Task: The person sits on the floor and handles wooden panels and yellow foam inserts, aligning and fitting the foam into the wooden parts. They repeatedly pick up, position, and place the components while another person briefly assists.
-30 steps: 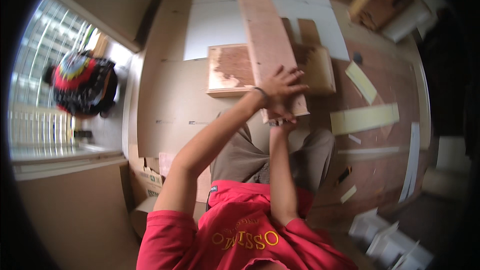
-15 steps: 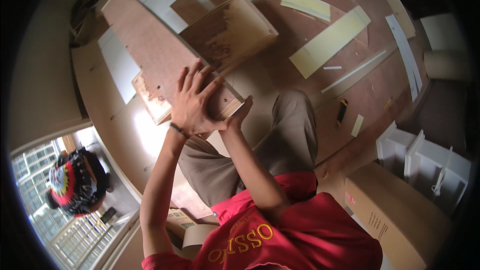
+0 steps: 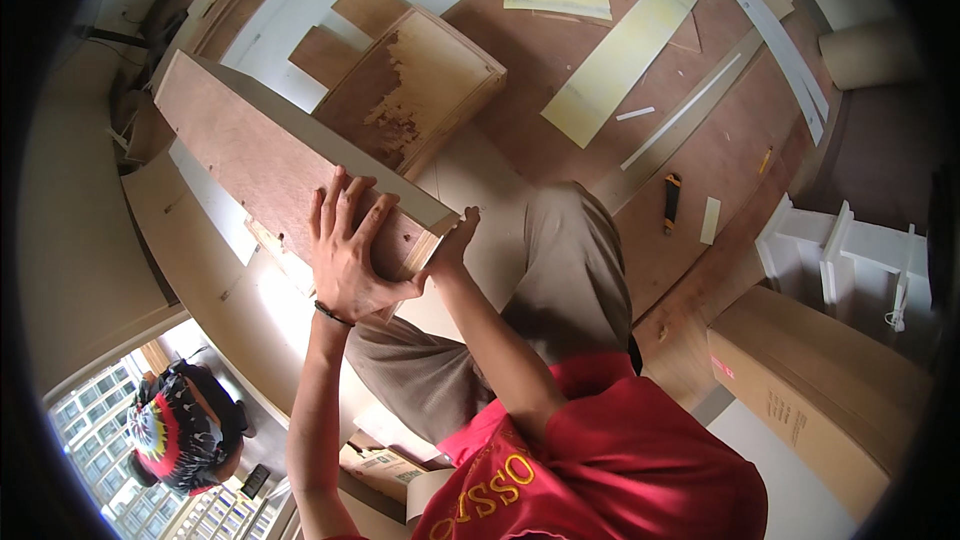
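A long plywood piece, brown on its broad face and pale along one side, slants from the upper left down to my lap. My left hand spreads its fingers across the brown face near the close end, with the thumb reaching round that end. Against the end's right edge, my right hand grips from the side, its palm partly hidden behind the wood. Just beyond lies a shallow plywood box with a patchy, peeled-looking inner surface. Part of another patchy wooden piece shows beneath the long one.
Pale yellow strips, a utility knife and a long white strip lie to the right. Nearer are a white shelf-like unit and a cardboard box. Another person in a patterned cap is at the lower left by a window.
The long plywood piece has rolled, showing more of its pale side. Both hands keep their hold on its close end. The whole view has shifted somewhat.
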Tool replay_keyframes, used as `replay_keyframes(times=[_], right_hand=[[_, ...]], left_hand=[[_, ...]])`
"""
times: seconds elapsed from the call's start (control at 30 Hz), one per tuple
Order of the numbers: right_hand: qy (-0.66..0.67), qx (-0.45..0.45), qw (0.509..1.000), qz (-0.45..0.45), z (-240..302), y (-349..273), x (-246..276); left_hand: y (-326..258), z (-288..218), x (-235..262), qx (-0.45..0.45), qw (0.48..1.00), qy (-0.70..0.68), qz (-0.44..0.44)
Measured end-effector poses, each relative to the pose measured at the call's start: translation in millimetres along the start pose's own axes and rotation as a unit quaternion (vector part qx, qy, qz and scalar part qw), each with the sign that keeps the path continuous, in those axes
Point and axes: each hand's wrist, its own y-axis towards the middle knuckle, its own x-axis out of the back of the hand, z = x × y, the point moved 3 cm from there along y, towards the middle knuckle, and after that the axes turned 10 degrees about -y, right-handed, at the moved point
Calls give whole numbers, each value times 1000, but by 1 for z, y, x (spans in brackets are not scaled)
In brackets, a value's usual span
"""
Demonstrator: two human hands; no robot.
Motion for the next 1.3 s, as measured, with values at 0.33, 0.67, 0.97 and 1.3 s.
replay_keyframes(times=[0.33, 0.67, 0.97, 1.3], right_hand=[[-21, 29, 998, -49, 7, 21, 44], [-62, 36, 993, -93, 14, 32, 53], [-151, 141, 950, -232, 11, 69, 123], [-227, 237, 889, -320, 19, -13, 20]], left_hand=[[-1, -3, 2, 16, 1000, -4, 21], [1, 0, 4, 27, 1000, -4, 11], [1, -4, 2, 20, 1000, -5, 12], [-8, 7, 1, 8, 1000, 18, -15]])
